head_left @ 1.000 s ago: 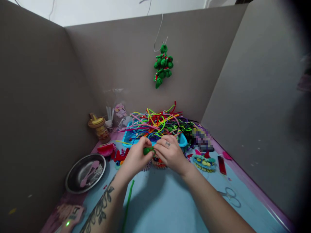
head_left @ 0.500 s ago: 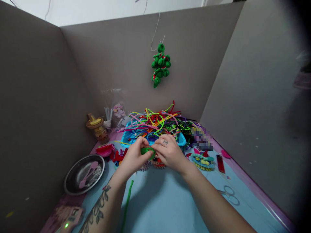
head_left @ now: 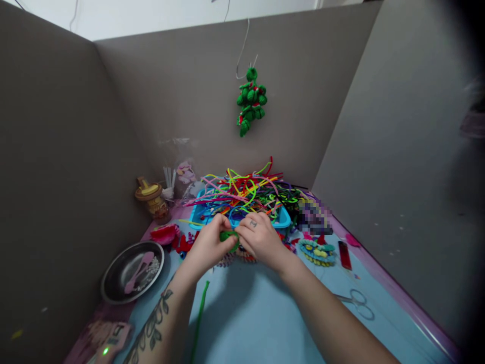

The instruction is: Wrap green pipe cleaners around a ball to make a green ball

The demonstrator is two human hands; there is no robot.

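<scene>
Between my two hands, above the middle of the table, is a coiled green pipe cleaner (head_left: 228, 236). My left hand (head_left: 212, 241) pinches it between thumb and fingers. My right hand (head_left: 261, 237) meets it from the other side, its fingertips pressed together on the green piece; they hide part of it. A straight green pipe cleaner (head_left: 200, 313) lies on the blue mat below my left wrist. Behind my hands stands a blue basket (head_left: 282, 222) heaped with pipe cleaners of many colours (head_left: 246, 187).
Left are a steel bowl (head_left: 108, 283) with white beads and a pink scoop, and a lidded cup (head_left: 151, 199). On the right lie a blue-yellow fuzzy piece (head_left: 317, 253), a red lighter (head_left: 344, 255) and scissors (head_left: 358, 303). A green ornament (head_left: 251, 101) hangs from the grey back panel.
My right hand has shifted slightly left, closer against the left one. Both hands stay on the green pipe cleaner, and the things on the table lie as before.
</scene>
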